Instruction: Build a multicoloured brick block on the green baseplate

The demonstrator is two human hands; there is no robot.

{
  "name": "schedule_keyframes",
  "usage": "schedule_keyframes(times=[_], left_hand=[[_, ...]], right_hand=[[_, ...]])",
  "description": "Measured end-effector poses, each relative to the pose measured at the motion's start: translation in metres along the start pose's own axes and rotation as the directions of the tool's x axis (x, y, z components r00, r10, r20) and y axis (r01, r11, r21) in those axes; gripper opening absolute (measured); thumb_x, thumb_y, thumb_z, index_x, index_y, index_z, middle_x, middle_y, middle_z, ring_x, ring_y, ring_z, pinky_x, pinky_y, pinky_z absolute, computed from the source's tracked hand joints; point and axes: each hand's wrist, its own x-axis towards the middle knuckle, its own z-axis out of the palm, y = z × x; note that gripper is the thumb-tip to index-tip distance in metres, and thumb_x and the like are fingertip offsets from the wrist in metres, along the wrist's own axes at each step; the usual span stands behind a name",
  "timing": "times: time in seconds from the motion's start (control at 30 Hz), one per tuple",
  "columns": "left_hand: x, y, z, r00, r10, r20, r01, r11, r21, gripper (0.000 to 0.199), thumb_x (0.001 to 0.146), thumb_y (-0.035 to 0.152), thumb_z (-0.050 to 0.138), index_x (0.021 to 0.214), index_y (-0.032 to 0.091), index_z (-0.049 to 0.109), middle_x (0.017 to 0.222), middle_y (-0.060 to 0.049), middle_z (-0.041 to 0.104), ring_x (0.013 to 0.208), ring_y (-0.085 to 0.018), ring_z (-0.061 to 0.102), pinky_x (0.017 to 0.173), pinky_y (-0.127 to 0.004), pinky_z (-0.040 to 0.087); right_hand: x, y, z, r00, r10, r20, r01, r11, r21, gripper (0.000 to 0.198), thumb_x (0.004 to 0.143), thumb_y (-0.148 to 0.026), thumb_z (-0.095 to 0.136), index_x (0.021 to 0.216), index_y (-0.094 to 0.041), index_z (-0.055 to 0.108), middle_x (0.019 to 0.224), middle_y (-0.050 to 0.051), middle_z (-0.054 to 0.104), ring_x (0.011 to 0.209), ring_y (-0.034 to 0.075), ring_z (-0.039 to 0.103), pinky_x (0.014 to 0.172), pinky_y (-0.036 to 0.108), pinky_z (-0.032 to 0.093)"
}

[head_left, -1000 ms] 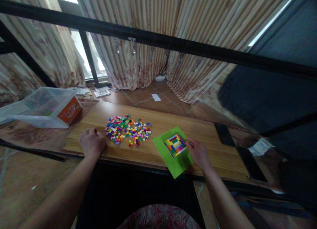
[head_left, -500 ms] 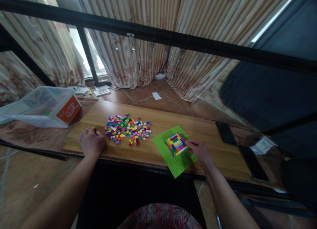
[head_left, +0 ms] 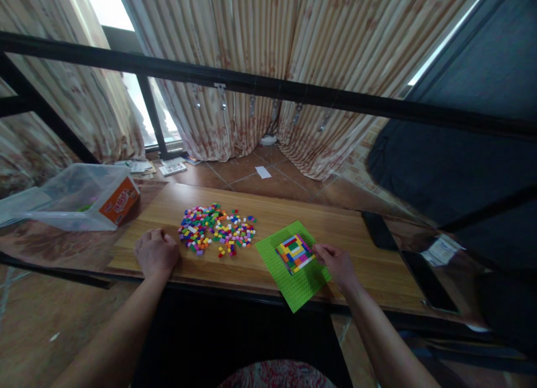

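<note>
A bright green baseplate (head_left: 293,296) lies turned cornerwise on the wooden board. On it sits a roughly square patch of small coloured bricks (head_left: 296,252). My right hand (head_left: 335,264) pinches at the right edge of that patch, thumb and forefinger together. Whatever is between those fingertips is too small to make out. To the left, a loose pile of small mixed-colour bricks (head_left: 216,228) is spread out. Just left of the pile my left hand (head_left: 156,252) rests on the board with its fingers curled in, back upward, and no object shows in it.
A clear plastic box (head_left: 79,195) with an orange label stands at the far left. Two dark, flat phone-like things (head_left: 380,230) lie at the board's right end, near a white packet (head_left: 442,249). A black metal rail (head_left: 251,81) crosses beyond the wooden board (head_left: 188,193).
The camera has tilted up slightly, so the scene sits lower. My right hand stays at the patch's right edge with its fingers pinched; the left hand remains resting in place.
</note>
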Motion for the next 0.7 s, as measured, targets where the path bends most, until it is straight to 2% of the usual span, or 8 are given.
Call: schedule_keyframes(times=[0.13,0.2,0.27,0.37,0.43,0.53,0.7], left_hand=[[0.000,-0.001,0.002,1.000,-0.010,-0.021,0.009,1.000,-0.020,0.039,0.086,0.024,0.041,0.111,0.007,0.065,0.114,-0.021,0.063,0.108,-0.034,0.056,0.094,-0.047,0.044],[0.000,-0.001,0.001,1.000,-0.010,-0.021,0.010,1.000,-0.028,0.037,0.085,0.024,0.041,0.108,0.008,0.066,0.114,-0.020,0.063,0.108,-0.033,0.055,0.094,-0.046,0.043],[-0.002,0.000,0.001,1.000,-0.007,-0.022,0.006,0.999,-0.033,0.036,0.086,0.024,0.041,0.107,0.009,0.066,0.114,-0.019,0.063,0.108,-0.032,0.055,0.095,-0.044,0.043],[-0.003,0.000,0.000,0.999,-0.016,-0.033,0.015,0.999,-0.039,0.035,0.086,0.024,0.041,0.108,0.010,0.064,0.114,-0.018,0.063,0.109,-0.032,0.054,0.095,-0.043,0.042],[-0.004,0.000,0.001,0.999,-0.024,-0.037,0.022,0.999,-0.046,0.035,0.086,0.023,0.041,0.108,0.010,0.064,0.114,-0.017,0.063,0.108,-0.031,0.054,0.094,-0.043,0.042],[-0.004,-0.001,0.002,0.999,-0.030,-0.033,0.028,0.998,-0.061,0.034,0.086,0.022,0.041,0.109,0.011,0.064,0.114,-0.016,0.063,0.107,-0.031,0.054,0.094,-0.043,0.041],[-0.005,-0.002,0.004,0.999,-0.045,-0.024,0.043,0.996,-0.085,0.034,0.086,0.022,0.043,0.112,0.012,0.063,0.118,-0.017,0.061,0.111,-0.031,0.052,0.095,-0.044,0.040]], right_hand=[[-0.007,-0.016,-0.007,0.991,-0.020,-0.133,0.026,0.999,0.043,0.042,0.074,-0.051,0.063,0.085,-0.012,0.073,0.078,0.010,0.073,0.070,0.021,0.066,0.063,0.031,0.051],[-0.017,-0.028,0.000,0.988,-0.059,-0.140,0.064,0.998,0.027,0.040,0.075,-0.050,0.063,0.086,-0.013,0.073,0.081,0.010,0.074,0.072,0.022,0.066,0.066,0.032,0.051],[-0.031,-0.038,0.016,0.990,-0.119,-0.078,0.119,0.993,0.003,0.036,0.077,-0.049,0.063,0.087,-0.015,0.074,0.087,0.010,0.075,0.079,0.023,0.068,0.073,0.034,0.052],[-0.057,-0.047,0.052,0.973,-0.212,0.094,0.218,0.975,-0.052,0.030,0.081,-0.045,0.060,0.088,-0.020,0.074,0.092,0.008,0.074,0.086,0.023,0.067,0.080,0.035,0.051],[-0.072,-0.048,0.078,0.926,-0.286,0.246,0.310,0.948,-0.065,0.026,0.084,-0.041,0.056,0.090,-0.022,0.073,0.093,0.006,0.073,0.088,0.022,0.067,0.080,0.034,0.051],[-0.084,-0.048,0.114,0.839,-0.361,0.407,0.433,0.896,-0.099,0.023,0.088,-0.033,0.052,0.091,-0.022,0.073,0.092,0.006,0.072,0.086,0.020,0.065,0.080,0.033,0.049],[-0.079,-0.058,0.161,0.710,-0.484,0.512,0.621,0.773,-0.131,0.023,0.090,-0.021,0.050,0.097,-0.023,0.072,0.094,0.006,0.068,0.090,0.020,0.061,0.084,0.033,0.046]])
